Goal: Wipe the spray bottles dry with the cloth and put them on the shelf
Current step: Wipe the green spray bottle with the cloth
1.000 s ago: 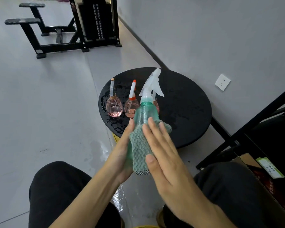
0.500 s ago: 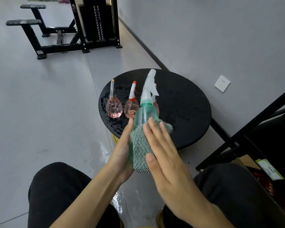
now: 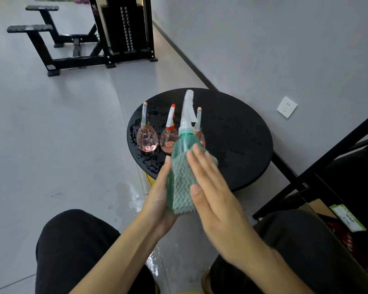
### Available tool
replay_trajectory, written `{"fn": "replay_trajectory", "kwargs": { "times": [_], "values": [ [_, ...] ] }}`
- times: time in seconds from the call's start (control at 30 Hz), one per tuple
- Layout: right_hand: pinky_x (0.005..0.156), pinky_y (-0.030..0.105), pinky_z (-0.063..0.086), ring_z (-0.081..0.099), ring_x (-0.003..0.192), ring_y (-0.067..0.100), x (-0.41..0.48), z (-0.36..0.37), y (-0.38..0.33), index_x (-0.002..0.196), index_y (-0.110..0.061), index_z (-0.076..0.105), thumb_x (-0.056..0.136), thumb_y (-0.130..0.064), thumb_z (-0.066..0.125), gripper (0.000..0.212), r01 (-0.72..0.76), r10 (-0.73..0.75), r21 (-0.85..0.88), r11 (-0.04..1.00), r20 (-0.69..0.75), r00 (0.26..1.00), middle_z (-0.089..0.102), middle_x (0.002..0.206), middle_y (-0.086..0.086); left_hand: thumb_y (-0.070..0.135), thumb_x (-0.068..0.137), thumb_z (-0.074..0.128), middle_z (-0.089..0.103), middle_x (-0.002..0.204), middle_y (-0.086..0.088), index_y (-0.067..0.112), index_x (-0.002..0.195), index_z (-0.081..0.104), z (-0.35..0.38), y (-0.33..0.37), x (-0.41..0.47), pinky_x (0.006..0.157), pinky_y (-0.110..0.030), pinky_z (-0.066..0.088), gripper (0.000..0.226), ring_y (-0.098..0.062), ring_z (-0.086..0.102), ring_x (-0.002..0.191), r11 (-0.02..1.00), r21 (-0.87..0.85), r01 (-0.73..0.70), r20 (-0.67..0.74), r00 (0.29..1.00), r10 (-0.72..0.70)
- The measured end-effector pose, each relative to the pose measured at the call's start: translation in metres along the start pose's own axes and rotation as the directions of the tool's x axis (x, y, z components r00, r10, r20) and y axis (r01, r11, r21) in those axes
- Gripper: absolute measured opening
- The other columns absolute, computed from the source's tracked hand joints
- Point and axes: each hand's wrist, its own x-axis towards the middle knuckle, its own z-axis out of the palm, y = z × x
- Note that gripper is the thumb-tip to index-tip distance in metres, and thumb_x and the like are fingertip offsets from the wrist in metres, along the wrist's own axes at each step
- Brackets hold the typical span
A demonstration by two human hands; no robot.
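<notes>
Standing upright between flat palms, the green bottle point(image 3: 182, 145) is wrapped in the cloth point(image 3: 183, 187): left hand point(image 3: 157, 205) cups it, right hand point(image 3: 212, 196) presses the cloth, fingers straight. Three pink bottles point(image 3: 147, 140) stand on the wet round table point(image 3: 232, 141) just beyond.

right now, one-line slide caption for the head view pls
Left hand holds a green spray bottle while right hand presses a cloth against it.
</notes>
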Motion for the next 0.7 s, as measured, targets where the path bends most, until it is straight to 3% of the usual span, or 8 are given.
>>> {"fn": "replay_trajectory", "kwargs": {
  "times": [0.13,0.27,0.4,0.5,0.63,0.7],
  "values": [
    [0.115,0.011,-0.001,-0.009,0.145,-0.005,-0.014,0.000,-0.001,0.152,-0.033,0.011,0.103,-0.030,0.027,0.052,-0.018,0.018,0.035,0.999,0.012,1.000,-0.003,0.157,-0.032,0.057,0.085,0.043,0.070,0.117,-0.011,0.015,0.121,0.064,0.002,0.002,-0.001,0.082,-0.034,0.055,0.060,-0.021,0.068,0.104,1.000,0.014,0.023,0.009,1.000,-0.023],
    [0.117,0.013,0.001,-0.005,0.143,-0.010,0.014,-0.011,0.006,0.152,-0.033,0.015,0.101,-0.035,0.025,0.052,-0.059,0.063,0.087,0.994,-0.038,0.997,0.003,0.157,-0.030,0.060,0.088,0.039,0.074,0.102,-0.003,0.024,0.112,0.068,0.005,-0.002,-0.003,0.064,-0.040,0.058,0.052,-0.017,0.071,0.084,0.997,0.067,0.043,0.045,0.998,-0.046],
    [0.121,0.022,0.005,-0.002,0.143,-0.011,0.032,-0.015,0.011,0.152,-0.032,0.015,0.100,-0.038,0.025,0.053,-0.081,0.086,0.101,0.992,-0.052,0.995,0.005,0.158,-0.026,0.059,0.092,0.039,0.074,0.106,-0.004,0.025,0.115,0.068,0.006,-0.003,-0.004,0.067,-0.045,0.059,0.050,-0.019,0.073,0.085,0.998,0.042,0.045,0.039,0.998,-0.046],
    [0.120,0.020,0.003,-0.006,0.145,-0.008,0.018,-0.007,0.004,0.153,-0.032,0.012,0.102,-0.036,0.024,0.052,-0.040,0.042,0.040,0.998,-0.047,0.998,0.001,0.159,-0.026,0.058,0.092,0.038,0.075,0.093,-0.002,0.023,0.105,0.070,0.003,0.002,-0.001,0.055,-0.035,0.057,0.050,-0.016,0.073,0.075,0.999,0.008,0.043,0.022,0.999,-0.043],
    [0.121,0.035,0.001,-0.015,0.145,-0.001,-0.009,0.002,-0.004,0.154,-0.031,0.002,0.101,-0.041,0.017,0.056,0.003,-0.004,-0.159,0.987,-0.010,1.000,-0.009,0.159,-0.024,0.059,0.084,0.043,0.072,0.112,-0.009,0.022,0.105,0.075,0.000,0.004,0.001,0.075,-0.032,0.059,0.054,-0.019,0.070,0.098,1.000,-0.022,0.014,0.025,1.000,-0.013],
    [0.121,0.039,0.000,-0.016,0.146,0.000,-0.004,-0.002,-0.003,0.154,-0.029,0.003,0.100,-0.042,0.014,0.056,-0.005,-0.002,-0.237,0.971,-0.030,1.000,-0.008,0.160,-0.021,0.058,0.086,0.040,0.074,0.107,-0.005,0.028,0.097,0.077,0.001,0.001,-0.001,0.069,-0.033,0.059,0.049,-0.016,0.071,0.093,0.999,-0.008,0.037,0.041,0.998,-0.037]
  ]
}}
